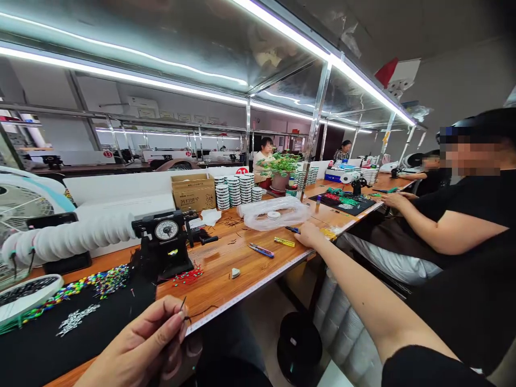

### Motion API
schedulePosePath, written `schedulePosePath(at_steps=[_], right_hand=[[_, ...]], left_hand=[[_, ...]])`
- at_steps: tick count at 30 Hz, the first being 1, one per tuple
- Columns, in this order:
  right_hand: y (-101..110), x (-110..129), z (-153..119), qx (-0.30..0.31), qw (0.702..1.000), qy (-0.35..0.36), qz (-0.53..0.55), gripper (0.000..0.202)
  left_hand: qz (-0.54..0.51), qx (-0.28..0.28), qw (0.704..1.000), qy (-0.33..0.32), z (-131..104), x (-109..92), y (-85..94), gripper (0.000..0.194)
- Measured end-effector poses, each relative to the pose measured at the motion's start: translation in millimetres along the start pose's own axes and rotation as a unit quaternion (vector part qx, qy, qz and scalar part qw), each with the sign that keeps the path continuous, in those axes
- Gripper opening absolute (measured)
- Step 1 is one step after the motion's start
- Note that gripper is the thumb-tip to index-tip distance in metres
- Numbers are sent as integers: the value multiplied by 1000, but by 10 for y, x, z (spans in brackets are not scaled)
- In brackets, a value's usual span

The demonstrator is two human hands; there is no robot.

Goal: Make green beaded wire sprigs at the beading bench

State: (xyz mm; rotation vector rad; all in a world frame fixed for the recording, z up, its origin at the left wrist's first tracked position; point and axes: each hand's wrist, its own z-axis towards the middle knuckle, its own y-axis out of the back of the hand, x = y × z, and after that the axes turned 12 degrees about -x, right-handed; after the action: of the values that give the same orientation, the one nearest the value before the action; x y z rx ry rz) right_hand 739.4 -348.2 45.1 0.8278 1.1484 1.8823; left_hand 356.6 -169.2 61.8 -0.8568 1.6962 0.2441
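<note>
A long wooden table (217,274) runs from the lower left toward the upper right, with a black mat (116,317) over its near left part. On the left stands a black machine (166,239) with a round dial, and a row of white spools (76,236) extends leftward from it. Farther back are a cardboard box (193,192) and, beside it, stacked spools (234,192). A clear plastic bag (258,215) lies in front of them.

The left hand (149,338), at the bottom, has thumb and forefinger pressed together on a thin black cord (201,312). The cord lies between those fingertips, with loose ends poking out above and to the right, near the table's edge. The right hand (309,235) reaches far across to the table, its fingers at a dark blue tool (292,229); whether they grip it, I cannot tell. Near it lie a yellow strip (284,242) and blue-and-red snips (262,250). Closer in is a small white lump (235,273).
</note>
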Motion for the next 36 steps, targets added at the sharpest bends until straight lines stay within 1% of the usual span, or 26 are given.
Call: schedulePosePath(at_steps=[2,4,5,6,7,9,12,16,19,22,25,28,30,33,36], right_hand=[[-56,42,29,-8,1000,11,-13,29],[-105,199,-29,-32,999,37,-14,34],[-132,306,-80,-42,997,59,-8,37],[-163,424,-142,-46,995,87,2,38],[-197,543,-209,-45,992,117,13,39],[-272,761,-348,-37,985,168,32,35],[-386,969,-490,-47,979,193,43,25],[-494,1032,-481,-59,977,193,61,26],[-503,1027,-436,-65,974,191,103,25],[-412,1064,-494,-85,967,171,167,25],[-240,1176,-674,-94,948,159,259,30],[-93,1338,-872,-61,917,161,359,37],[-55,1439,-948,-27,899,149,411,48],[-84,1539,-955,3,880,115,461,59],[-154,1573,-902,8,871,90,483,56]], left_hand=[[24,-21,999,-25,27,-124,-96,23],[3,-40,996,-82,103,-230,-200,25],[-21,-35,992,-116,158,-270,-255,25],[-41,-16,990,-134,221,-298,-311,24],[-58,1,988,-142,291,-315,-367,22],[-84,4,986,-144,448,-310,-471,15],[-104,-30,984,-139,699,-235,-577,9],[-96,-68,985,-126,968,-126,-624,9],[-92,-75,985,-127,1075,-89,-636,8],[-94,-80,984,-131,1120,-82,-651,6],[-96,-89,983,-128,1143,-94,-671,5],[-97,-88,984,-123,1159,-106,-698,4],[-94,-84,985,-120,1170,-105,-721,4],[-87,-82,986,-118,1187,-88,-755,4],[-80,-80,987,-116,1205,-64,-779,3]])
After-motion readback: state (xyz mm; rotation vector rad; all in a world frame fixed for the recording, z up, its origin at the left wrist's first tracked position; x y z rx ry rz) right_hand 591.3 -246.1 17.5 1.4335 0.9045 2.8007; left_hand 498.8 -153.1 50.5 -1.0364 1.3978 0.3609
